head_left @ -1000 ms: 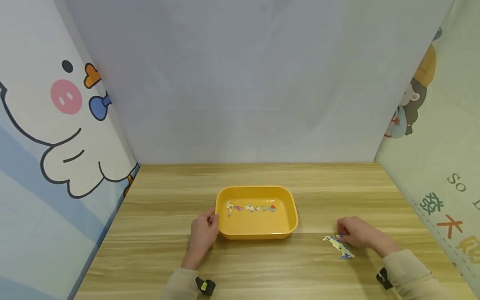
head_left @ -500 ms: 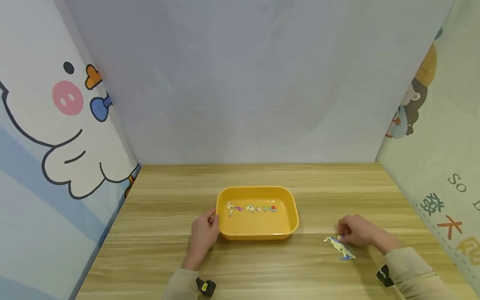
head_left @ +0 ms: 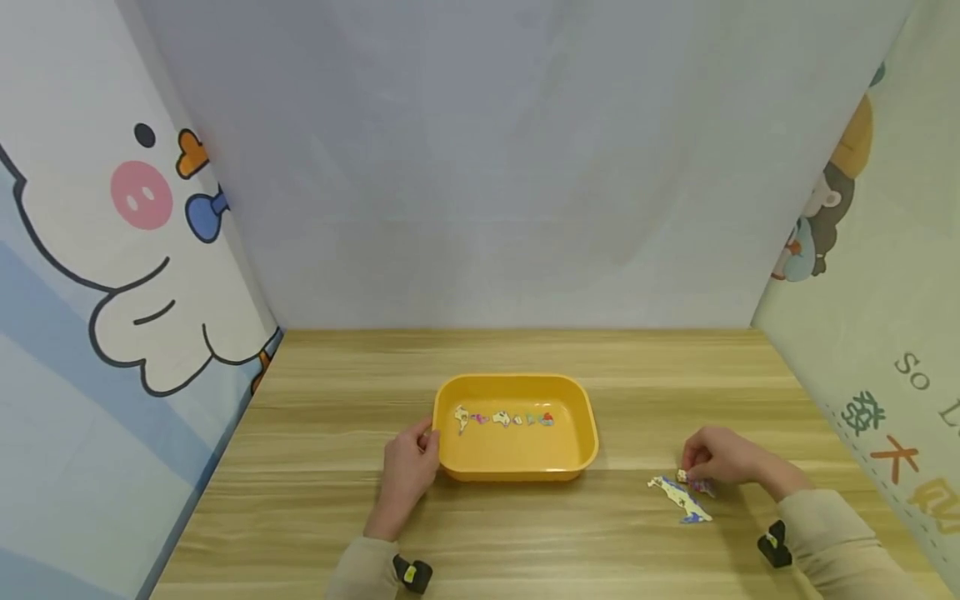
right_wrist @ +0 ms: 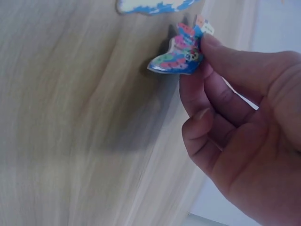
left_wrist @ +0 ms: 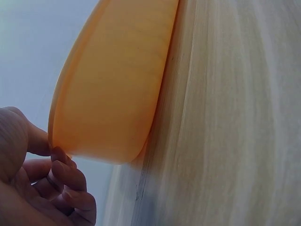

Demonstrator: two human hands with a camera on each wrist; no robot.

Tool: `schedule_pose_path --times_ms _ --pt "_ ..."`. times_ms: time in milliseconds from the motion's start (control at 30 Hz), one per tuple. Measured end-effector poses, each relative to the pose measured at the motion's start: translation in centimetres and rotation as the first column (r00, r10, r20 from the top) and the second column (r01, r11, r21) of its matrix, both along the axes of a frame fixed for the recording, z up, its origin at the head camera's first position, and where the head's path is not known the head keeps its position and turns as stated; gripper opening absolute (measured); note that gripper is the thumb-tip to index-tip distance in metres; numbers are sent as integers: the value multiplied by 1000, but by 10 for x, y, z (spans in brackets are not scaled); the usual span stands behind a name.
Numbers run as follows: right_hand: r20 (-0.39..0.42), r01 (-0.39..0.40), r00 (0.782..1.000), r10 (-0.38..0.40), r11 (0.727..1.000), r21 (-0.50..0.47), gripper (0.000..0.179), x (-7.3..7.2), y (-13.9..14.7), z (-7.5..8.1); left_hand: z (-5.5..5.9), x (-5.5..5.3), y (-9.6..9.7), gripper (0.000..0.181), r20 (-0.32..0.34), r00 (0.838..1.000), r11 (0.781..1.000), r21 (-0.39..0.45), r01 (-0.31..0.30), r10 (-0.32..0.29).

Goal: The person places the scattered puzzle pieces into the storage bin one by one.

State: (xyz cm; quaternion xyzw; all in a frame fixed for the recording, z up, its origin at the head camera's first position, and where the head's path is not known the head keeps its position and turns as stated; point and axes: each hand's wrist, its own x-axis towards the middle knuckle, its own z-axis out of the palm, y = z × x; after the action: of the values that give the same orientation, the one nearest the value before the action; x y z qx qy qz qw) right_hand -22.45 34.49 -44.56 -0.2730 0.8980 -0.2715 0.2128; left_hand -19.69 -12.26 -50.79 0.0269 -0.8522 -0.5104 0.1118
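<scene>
A yellow tray (head_left: 510,454) stands on the table, and my left hand (head_left: 408,467) pinches its left rim between thumb and fingers; the left wrist view shows the tray's outer wall (left_wrist: 113,80) beside the curled fingers. My right hand (head_left: 722,457) pinches a small flat multicoloured piece with an irregular outline (right_wrist: 176,59) by one end, tilted just off the table in the right wrist view. Close to its left lies a longer pale flat piece with blue edges (head_left: 678,500). Part of the held piece is hidden by the thumb and fingers.
In the tray several small irregular pieces lie in a row, among them a pale one (head_left: 501,418) and a red and blue one (head_left: 547,419). A grey cloth wall (head_left: 517,167) rises behind the wooden table (head_left: 337,367), with printed cloths on both sides.
My right hand has shifted slightly right and away from me, drawing the multicoloured piece clear of the longer pale piece. My left hand stays on the tray's rim.
</scene>
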Motion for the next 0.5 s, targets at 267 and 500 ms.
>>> schedule_pose_path --times_ms 267,500 --pt "20 3 1000 -3 1000 -23 8 -3 -14 9 0 0 0 31 18 1000 1000 -4 -3 3" --pt "0 -35 999 35 999 -41 6 -5 -38 30 2 1 1 31 12 1000 1000 -7 -2 2"
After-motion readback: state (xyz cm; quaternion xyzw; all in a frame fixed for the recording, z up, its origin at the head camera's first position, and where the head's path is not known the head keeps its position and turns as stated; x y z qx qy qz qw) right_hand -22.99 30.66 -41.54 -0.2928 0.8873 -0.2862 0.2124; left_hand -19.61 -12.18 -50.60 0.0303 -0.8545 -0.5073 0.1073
